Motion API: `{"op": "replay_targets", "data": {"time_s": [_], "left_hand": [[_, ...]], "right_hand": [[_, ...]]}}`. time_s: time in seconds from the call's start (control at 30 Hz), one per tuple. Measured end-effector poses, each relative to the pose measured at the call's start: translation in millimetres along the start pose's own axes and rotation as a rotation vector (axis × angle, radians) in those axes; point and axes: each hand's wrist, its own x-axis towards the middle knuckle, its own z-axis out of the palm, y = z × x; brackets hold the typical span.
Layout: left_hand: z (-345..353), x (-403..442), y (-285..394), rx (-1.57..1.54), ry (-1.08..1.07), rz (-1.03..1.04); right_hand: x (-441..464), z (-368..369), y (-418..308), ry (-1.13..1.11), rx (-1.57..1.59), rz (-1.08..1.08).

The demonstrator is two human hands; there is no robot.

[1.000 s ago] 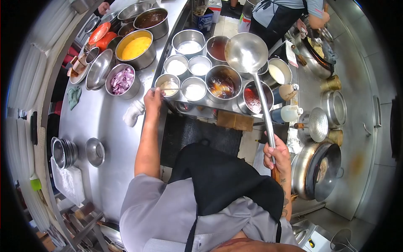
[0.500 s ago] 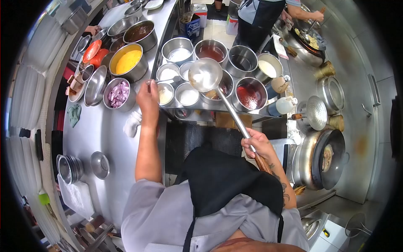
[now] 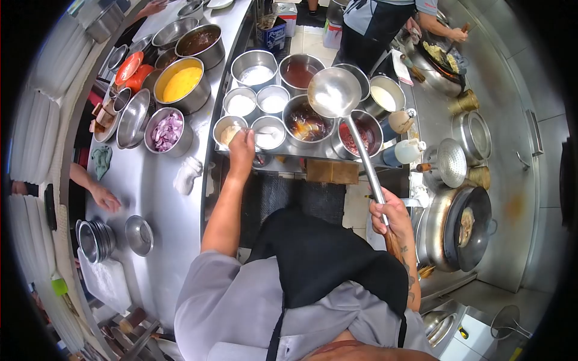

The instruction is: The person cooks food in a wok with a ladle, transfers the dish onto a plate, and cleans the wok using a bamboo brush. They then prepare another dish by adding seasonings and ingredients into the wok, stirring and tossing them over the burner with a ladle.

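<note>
Place: kitchen, most likely a restaurant's or other commercial one.
Cooking side: dark wok (image 3: 480, 237) at right, food inside; farther along, a co-worker (image 3: 374, 27) wearing a dark apron works at a second wok (image 3: 441, 67) with pale food.
Surfaces: long stainless-steel counter (image 3: 162, 195) at left; metal wall panel (image 3: 512, 192) behind the woks.
Seasoning station: close-set steel pots, contents including white powder (image 3: 241, 105) and dark red sauce (image 3: 300, 73).
Prep stock: bulk pots of yellow liquid (image 3: 182, 83) and chopped purple onion (image 3: 167, 132).
Utensils: large ladle (image 3: 335, 93), perforated skimmer (image 3: 451, 161), stacked metal bowls (image 3: 96, 242).
Dress: camera wearer's black apron (image 3: 307, 256) over grey shirt (image 3: 241, 301).
</note>
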Motion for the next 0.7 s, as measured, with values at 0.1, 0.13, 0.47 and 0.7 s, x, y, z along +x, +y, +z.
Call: {"op": "replay_targets", "data": {"time_s": [0.1, 0.13, 0.47, 0.7], "left_hand": [[0, -3, 7, -0.061, -0.018, -0.068], [2, -4, -1, -0.045, 0.002, -0.04], [-31, 20, -26, -0.423, 0.183, -0.39], [-39, 30, 26, 0.083, 0.208, -0.058]], "right_hand": [[-4, 0, 0, -0.014, -0.005, -0.01], [-4, -1, 1, -0.02, -0.018, -0.011], [9, 7, 16, 0.003, 0.013, 0.096], [18, 2, 26, -0.059, 0.03, 0.134]]}}
